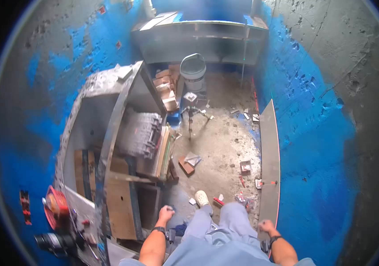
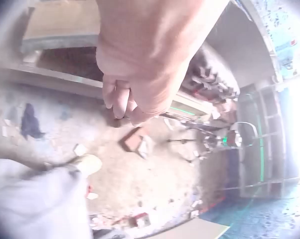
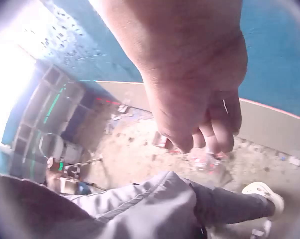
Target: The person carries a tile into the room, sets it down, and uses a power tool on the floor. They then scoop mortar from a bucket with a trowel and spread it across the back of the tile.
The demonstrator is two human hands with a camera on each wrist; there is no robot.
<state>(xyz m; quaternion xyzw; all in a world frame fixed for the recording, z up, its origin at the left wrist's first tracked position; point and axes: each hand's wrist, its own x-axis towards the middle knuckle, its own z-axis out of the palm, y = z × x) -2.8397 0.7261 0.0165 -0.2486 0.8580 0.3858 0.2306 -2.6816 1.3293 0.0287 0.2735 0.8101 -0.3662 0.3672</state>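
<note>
My left hand (image 1: 166, 214) hangs beside the shelving unit, its fingers loosely curled. In the left wrist view its fingers (image 2: 121, 102) point down over the floor, overlapping a dark leg by the stacked boards, with no held thing showing among them. On the other side, my right hand (image 1: 267, 227) hangs near a long grey panel (image 1: 270, 150) that leans along the blue wall. The right wrist view shows its fingers (image 3: 221, 132) relaxed and bent, holding nothing visible. A dark cloth (image 2: 31, 122) lies on the floor near the left foot.
The shelving unit (image 1: 119, 104) stands left, with a ridged case (image 1: 140, 135) and boards. Ahead are a tripod (image 1: 190, 116), a white bucket (image 1: 194, 84) and a brick (image 1: 186, 166). Rubble and a plastic bag (image 1: 248, 201) lie along the right. A long trough (image 1: 198, 48) spans the back.
</note>
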